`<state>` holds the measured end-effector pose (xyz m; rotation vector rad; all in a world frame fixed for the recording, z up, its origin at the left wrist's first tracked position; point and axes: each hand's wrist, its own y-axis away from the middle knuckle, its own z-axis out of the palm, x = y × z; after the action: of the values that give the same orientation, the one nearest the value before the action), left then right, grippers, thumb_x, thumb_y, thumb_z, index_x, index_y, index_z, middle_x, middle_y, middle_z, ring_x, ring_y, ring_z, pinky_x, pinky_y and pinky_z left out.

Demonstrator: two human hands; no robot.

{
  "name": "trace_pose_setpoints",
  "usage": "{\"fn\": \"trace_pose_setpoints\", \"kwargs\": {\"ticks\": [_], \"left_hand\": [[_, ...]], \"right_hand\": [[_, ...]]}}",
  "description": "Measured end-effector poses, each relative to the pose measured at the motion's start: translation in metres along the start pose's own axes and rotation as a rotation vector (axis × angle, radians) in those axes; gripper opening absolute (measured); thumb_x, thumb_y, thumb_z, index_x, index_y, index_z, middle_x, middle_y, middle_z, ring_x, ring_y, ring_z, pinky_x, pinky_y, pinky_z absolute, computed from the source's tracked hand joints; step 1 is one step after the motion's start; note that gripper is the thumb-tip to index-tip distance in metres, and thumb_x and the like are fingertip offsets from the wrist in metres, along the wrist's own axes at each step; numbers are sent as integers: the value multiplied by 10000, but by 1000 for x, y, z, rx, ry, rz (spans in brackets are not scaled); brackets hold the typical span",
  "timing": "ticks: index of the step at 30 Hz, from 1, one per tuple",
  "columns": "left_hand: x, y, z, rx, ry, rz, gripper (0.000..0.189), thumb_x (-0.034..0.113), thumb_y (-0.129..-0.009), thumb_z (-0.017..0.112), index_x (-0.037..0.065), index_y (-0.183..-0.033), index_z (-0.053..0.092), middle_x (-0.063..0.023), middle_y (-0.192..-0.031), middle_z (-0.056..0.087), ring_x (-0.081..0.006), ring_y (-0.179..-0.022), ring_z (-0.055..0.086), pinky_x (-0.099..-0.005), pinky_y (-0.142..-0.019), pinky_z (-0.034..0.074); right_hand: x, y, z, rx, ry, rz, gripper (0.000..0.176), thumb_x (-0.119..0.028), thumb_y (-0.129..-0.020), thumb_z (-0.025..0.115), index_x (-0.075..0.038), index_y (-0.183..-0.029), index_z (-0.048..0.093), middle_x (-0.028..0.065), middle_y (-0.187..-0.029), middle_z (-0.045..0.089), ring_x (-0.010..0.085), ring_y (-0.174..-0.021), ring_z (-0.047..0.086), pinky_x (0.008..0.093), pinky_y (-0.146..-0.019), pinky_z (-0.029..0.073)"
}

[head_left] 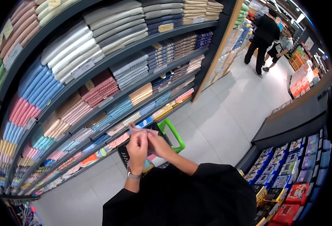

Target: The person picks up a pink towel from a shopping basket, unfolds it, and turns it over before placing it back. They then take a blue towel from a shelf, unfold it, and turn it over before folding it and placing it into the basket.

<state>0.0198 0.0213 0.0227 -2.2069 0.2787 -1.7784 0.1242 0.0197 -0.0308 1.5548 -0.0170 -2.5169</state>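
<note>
Both hands are close together at the lower middle of the head view, above a dark shopping basket (123,153) with a green handle (176,136). My left hand (137,148) has its fingers closed and pinched on a thin pale pink cloth (137,130). Beside it on the right, my right hand (157,144) is also closed on the cloth, which sticks out beyond the fingers. A watch (134,175) is on my left wrist. Part of the basket's inside is hidden under my hands and forearms.
Shelves of folded towels (126,71) curve along the left and upper middle. Boxed goods (286,165) fill a display at the lower right. Two people, one in black (264,35) and one carrying a bag (279,49), are farther along the tiled aisle (211,120).
</note>
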Motion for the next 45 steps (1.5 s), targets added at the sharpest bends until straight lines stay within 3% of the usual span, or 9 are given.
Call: {"fn": "trace_pose_setpoints", "kwargs": {"ticks": [3, 10, 14, 18, 28, 32, 36, 40, 45], "left_hand": [[0, 10, 9, -83, -50, -63, 154, 63, -925, 559, -31, -1046, 575, -89, -933, 644, -118, -845, 617, -238, -750, 487], [3, 24, 25, -220, 154, -133, 387, -21, -918, 498, -17, -1287, 383, -133, -1091, 569, -159, -948, 606, -262, -769, 512], [-4, 26, 27, -230, 384, -119, 357, -34, -927, 475, -29, -1269, 374, -141, -1199, 496, -185, -1092, 528, -285, -936, 428], [2, 18, 14, -98, 348, -143, 224, 7, -920, 468, -4, -1144, 481, -81, -1071, 567, -148, -975, 555, -258, -854, 453], [5, -36, -83, 389, 555, -232, 133, 46, -886, 453, 37, -994, 530, -40, -922, 559, -103, -797, 535, -231, -736, 446], [22, -12, -41, 209, 269, -176, 137, 17, -875, 464, 40, -992, 530, -31, -911, 562, -73, -726, 542, -210, -599, 450], [20, 14, 9, 35, 391, -145, 160, -16, -907, 528, 19, -1055, 479, -23, -906, 545, -62, -758, 542, -195, -629, 450], [15, 16, -2, -109, 418, -201, 162, 3, -932, 530, 14, -1078, 460, -18, -915, 537, -62, -807, 544, -188, -678, 455], [7, 16, -3, -72, 341, -133, 168, 10, -932, 522, 13, -1093, 473, -55, -962, 573, -89, -872, 564, -210, -744, 455]], "right_hand": [[-9, 13, -1, 99, 110, 32, 309, -243, -1015, 375, -26, -1152, 547, 9, -961, 580, 74, -851, 541, 219, -733, 455], [-21, 18, 0, 210, 109, -126, 331, -258, -999, 413, 23, -1098, 556, 44, -870, 612, 103, -790, 573, 257, -707, 469], [-19, 24, -2, 264, 271, -250, 348, -274, -999, 416, 28, -1047, 584, 69, -830, 619, 121, -787, 584, 278, -717, 467], [-14, 21, -17, 76, 111, -19, 338, -254, -1007, 424, 21, -1161, 546, 22, -949, 582, 58, -888, 520, 217, -751, 441], [-78, -7, -96, 477, 124, -228, 402, -352, -983, 458, 8, -1092, 599, 55, -975, 631, 103, -853, 569, 262, -794, 459], [-76, -2, -38, 386, 302, -82, 396, -332, -983, 458, 15, -1139, 570, 57, -989, 622, 105, -878, 564, 265, -808, 461], [-33, 5, 24, 216, 250, -342, 345, -274, -983, 456, 33, -1011, 611, 30, -771, 605, 141, -692, 560, 301, -617, 447], [-55, 11, 13, 36, 97, 39, 276, -223, -1003, 424, -3, -1075, 575, 28, -918, 585, 53, -823, 539, 196, -711, 446], [-53, 14, 24, -18, 39, -89, 292, -217, -1006, 406, 16, -1045, 577, 32, -895, 596, 100, -838, 560, 257, -770, 456]]}}
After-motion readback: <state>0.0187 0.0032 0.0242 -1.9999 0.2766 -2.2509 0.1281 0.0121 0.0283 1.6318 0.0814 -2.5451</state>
